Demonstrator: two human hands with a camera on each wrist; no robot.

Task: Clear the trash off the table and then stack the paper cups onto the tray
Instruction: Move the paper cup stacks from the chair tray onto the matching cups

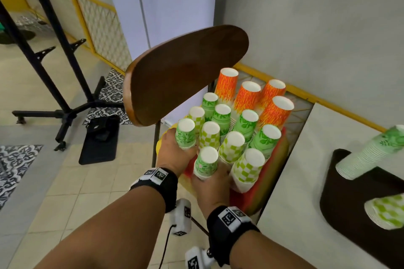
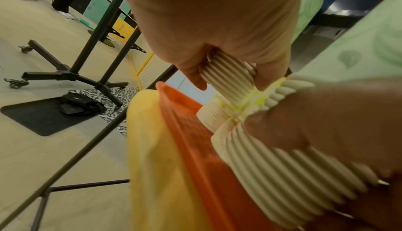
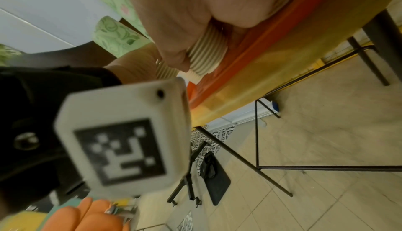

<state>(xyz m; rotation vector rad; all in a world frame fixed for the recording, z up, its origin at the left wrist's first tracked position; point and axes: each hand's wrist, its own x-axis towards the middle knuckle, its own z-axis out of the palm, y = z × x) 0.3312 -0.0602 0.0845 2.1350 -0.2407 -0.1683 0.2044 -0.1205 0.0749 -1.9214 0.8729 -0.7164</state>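
Note:
Several upside-down stacks of paper cups stand packed on a red tray [image 1: 244, 201] that lies on a yellow chair seat. My left hand [image 1: 177, 148] grips the front-left green floral stack [image 1: 185, 135] near its base. My right hand [image 1: 213, 183] grips the nearest green floral stack [image 1: 206, 162] from below. In the left wrist view my fingers [image 2: 191, 73] curl round the ribbed rims [image 2: 228, 75] above the tray [image 2: 185, 131]. The right wrist view shows the same kind of grip on the rims [image 3: 206, 50] of the stack in that hand. Orange stacks [image 1: 247, 96] stand at the back.
The chair's wooden back [image 1: 185, 72] rises just behind the cups. To the right is a pale table [image 1: 295, 203] with a dark tray [image 1: 349, 203] holding a lying green stack [image 1: 371, 153] and a checked stack [image 1: 387, 214]. A black stand [image 1: 65, 111] is on the floor at left.

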